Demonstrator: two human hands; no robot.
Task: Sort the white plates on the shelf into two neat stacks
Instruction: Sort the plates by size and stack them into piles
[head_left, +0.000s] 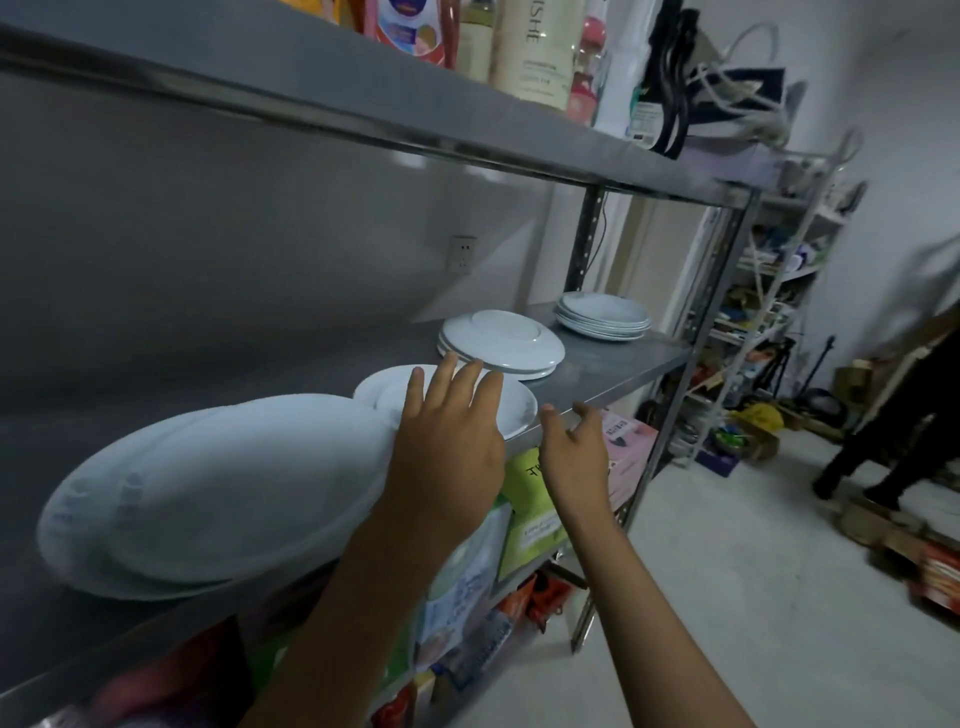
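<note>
White round plates lie in four groups along the steel shelf (613, 374): blurred near pile (208, 499), single plate (514, 410), upturned stack (501, 343), far stack (602, 314). Left hand (447, 441), fingers spread, hovers over the single plate; right hand (574, 447), fingers apart and empty, is by the shelf edge. Cream bottle (535, 47) above reads "ISHE".

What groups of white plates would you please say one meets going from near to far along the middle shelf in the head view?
Big blurred plates → plates under the left hand → upside-down plates → stack at the far end.
</note>
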